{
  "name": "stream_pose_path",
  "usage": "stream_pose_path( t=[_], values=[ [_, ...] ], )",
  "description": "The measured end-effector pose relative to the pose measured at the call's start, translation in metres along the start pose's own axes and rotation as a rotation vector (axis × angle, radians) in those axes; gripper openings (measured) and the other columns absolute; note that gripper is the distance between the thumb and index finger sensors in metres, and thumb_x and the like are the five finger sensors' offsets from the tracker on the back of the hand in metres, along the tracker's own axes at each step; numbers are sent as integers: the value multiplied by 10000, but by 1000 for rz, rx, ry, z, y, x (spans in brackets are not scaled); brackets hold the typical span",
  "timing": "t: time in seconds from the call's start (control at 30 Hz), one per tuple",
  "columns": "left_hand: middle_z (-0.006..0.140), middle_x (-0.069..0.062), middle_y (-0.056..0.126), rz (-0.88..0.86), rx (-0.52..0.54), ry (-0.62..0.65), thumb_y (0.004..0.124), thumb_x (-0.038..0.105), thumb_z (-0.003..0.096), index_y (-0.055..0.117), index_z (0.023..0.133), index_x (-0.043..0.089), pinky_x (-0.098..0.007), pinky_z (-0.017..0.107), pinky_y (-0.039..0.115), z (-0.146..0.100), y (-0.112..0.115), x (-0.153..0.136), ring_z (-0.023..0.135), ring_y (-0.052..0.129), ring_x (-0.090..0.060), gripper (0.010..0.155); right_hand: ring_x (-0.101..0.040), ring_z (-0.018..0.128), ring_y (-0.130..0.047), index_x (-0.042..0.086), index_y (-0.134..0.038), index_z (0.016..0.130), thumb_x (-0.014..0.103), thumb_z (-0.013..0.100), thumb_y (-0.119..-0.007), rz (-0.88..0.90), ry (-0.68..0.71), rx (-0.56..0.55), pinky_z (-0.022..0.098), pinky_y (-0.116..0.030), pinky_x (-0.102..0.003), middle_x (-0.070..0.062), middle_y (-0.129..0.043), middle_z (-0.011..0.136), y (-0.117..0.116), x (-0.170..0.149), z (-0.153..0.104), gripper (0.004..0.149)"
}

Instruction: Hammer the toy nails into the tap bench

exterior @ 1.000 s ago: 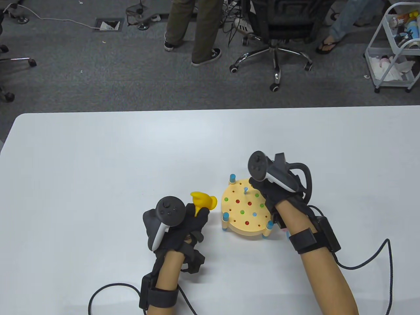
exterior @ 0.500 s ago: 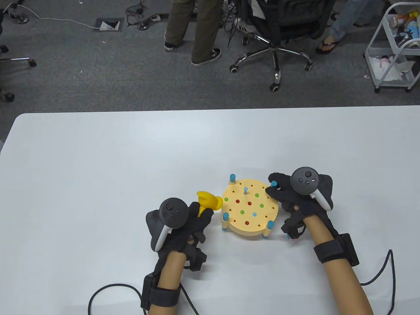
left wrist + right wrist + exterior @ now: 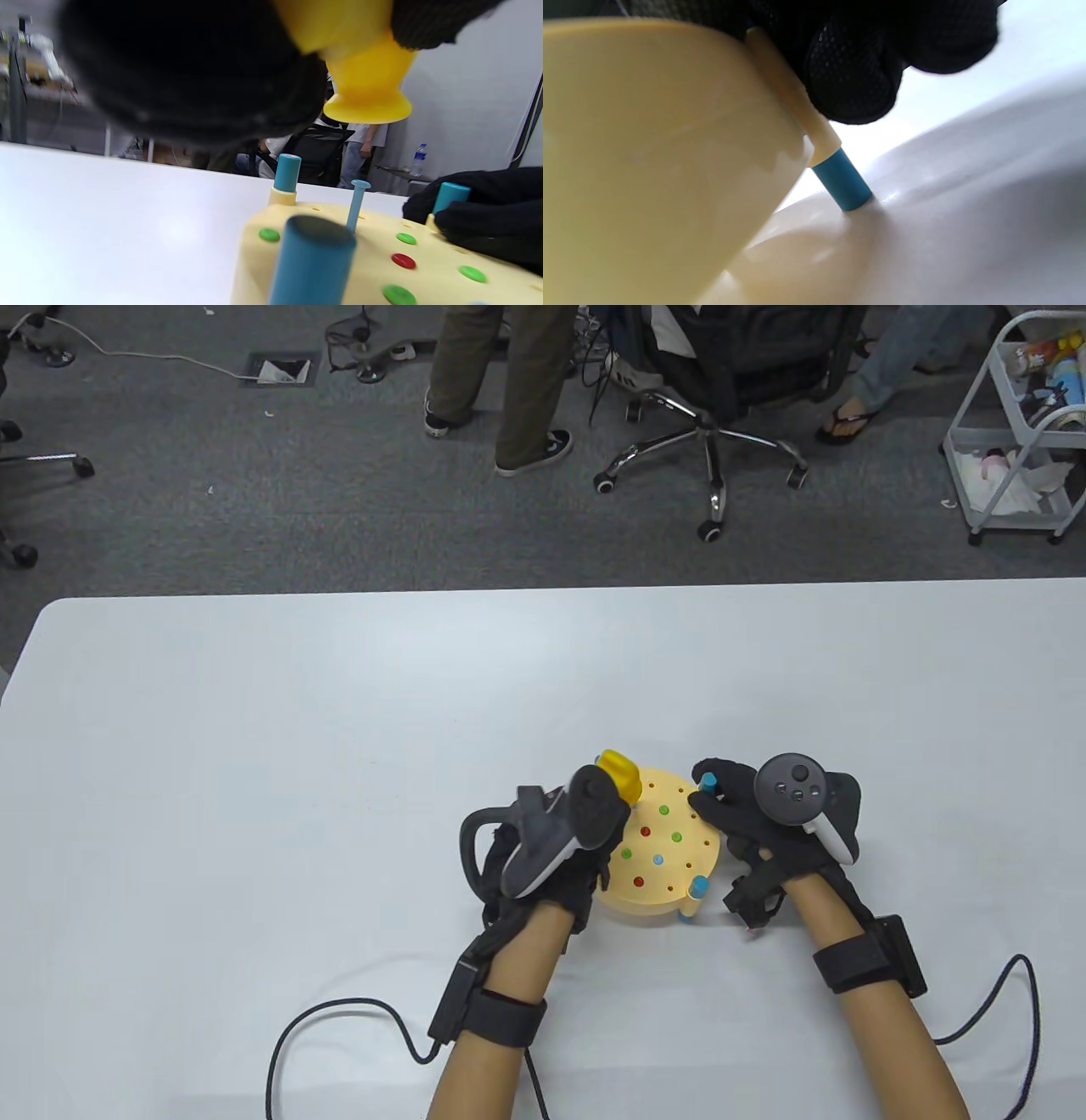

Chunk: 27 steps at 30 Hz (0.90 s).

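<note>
The left hand (image 3: 551,848) grips the yellow toy hammer (image 3: 619,777), fingers curled round the handle, and holds it over the near-left part of the round tap bench (image 3: 670,857). In the left wrist view the hammer's flared face hangs just above the grip's far side, apart from the one blue nail (image 3: 357,203) that stands proud of the bench top. That nail sits slightly right of the face, not squarely under it.

Further right, the flush green and red nail heads dot the bench surface. At its right edge the right hand (image 3: 755,814) curls its fingers round a blue corner post, steadying the bench; the right wrist view shows the gloved fingertips (image 3: 852,76) wrapped on the post above its blue foot, which stands on the white table (image 3: 254,772).

Judged from here, the main risk is a glancing blow — with the face off-centre, the slim nail could tilt or bend rather than sink. A hard strike near the rim could also rock the bench on its legs, and the steadying fingers lie close enough to be clipped if the swing drifts right.

In the table view the left tracker hides the raised nail and most of the hammer; the handle itself is hidden inside the glove — how firm the hold is cannot be told.
</note>
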<state>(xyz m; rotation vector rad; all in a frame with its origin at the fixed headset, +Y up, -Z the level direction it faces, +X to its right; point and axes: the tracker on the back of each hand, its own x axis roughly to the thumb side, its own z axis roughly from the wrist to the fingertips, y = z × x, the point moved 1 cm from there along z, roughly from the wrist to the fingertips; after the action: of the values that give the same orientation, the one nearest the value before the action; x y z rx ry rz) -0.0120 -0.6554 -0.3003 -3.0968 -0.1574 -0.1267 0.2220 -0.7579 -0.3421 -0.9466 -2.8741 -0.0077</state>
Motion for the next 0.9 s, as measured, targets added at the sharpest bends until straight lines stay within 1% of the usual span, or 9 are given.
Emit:
stream_pose_path(
  t=[0.1, 0.3, 0.37, 0.53, 0.6, 0.67, 0.8, 0.83, 0.9],
  values=[
    [370, -118, 1044, 228, -210, 18, 665, 586, 354, 813, 787, 121, -313, -22, 810, 13, 19, 23, 12, 1010, -243, 652, -202, 531, -953, 204, -699, 932, 458, 418, -718, 6, -2, 6, 378, -816, -352, -117, -836, 852, 0, 0, 0, 574],
    [327, -192, 1066, 88, 81, -60, 765, 546, 340, 902, 762, 75, -372, -37, 779, 8, -14, 35, -26, 979, -317, 647, -200, 525, -954, 199, -697, 934, 458, 421, -711, -7, -1, 7, 373, -817, -350, -122, -836, 852, -1, 1, 0, 575],
    [327, -158, 1052, 452, -341, -51, 685, 553, 338, 846, 746, 84, -360, -50, 792, 26, 31, 41, -52, 975, -286, 643, -198, 524, -955, 195, -696, 935, 455, 422, -708, -23, 1, 4, 372, -818, -349, -125, -838, 850, -1, 2, 0, 575],
    [317, -145, 1070, 166, 87, -53, 715, 565, 325, 892, 742, 117, -365, -35, 789, 8, -12, 49, -55, 959, -289, 637, -202, 526, -955, 196, -695, 935, 457, 422, -707, -16, -1, 14, 373, -817, -351, -125, -836, 851, -1, 1, 1, 576],
    [276, -284, 1074, 307, -307, -90, 800, 474, 319, 946, 705, -8, -454, -71, 753, 24, 42, 49, -99, 928, -408, 635, -200, 524, -956, 195, -696, 935, 455, 421, -707, -24, -1, 11, 372, -818, -350, -127, -838, 850, -1, 2, 1, 576],
    [305, -60, 1057, 551, -168, -85, 621, 604, 290, 851, 708, 184, -325, -42, 812, 21, 18, 50, -77, 963, -230, 636, -199, 526, -955, 196, -694, 935, 456, 421, -705, -30, 0, 12, 373, -818, -350, -123, -839, 850, -1, 2, 1, 576],
    [314, -159, 1060, 81, -13, -103, 707, 556, 337, 888, 738, 96, -374, -43, 774, 10, -11, 36, -74, 935, -297, 637, -203, 523, -955, 194, -697, 934, 456, 419, -707, -8, -3, 13, 371, -816, -353, -130, -837, 849, -2, 0, 1, 578],
    [268, -293, 1076, 62, -98, -73, 829, 468, 326, 971, 706, -26, -455, -72, 739, 16, 14, 38, -109, 908, -402, 639, -201, 522, -956, 192, -697, 934, 456, 421, -705, -19, -2, 9, 369, -817, -352, -130, -839, 848, -2, 1, 1, 577],
    [268, -60, 1024, 524, -292, -39, 579, 620, 268, 817, 676, 202, -308, -63, 811, 23, 25, 45, -101, 959, -203, 631, -200, 523, -957, 193, -696, 934, 455, 421, -702, -35, 5, 14, 371, -818, -352, -128, -841, 847, -2, 2, 1, 575]
  ],
)
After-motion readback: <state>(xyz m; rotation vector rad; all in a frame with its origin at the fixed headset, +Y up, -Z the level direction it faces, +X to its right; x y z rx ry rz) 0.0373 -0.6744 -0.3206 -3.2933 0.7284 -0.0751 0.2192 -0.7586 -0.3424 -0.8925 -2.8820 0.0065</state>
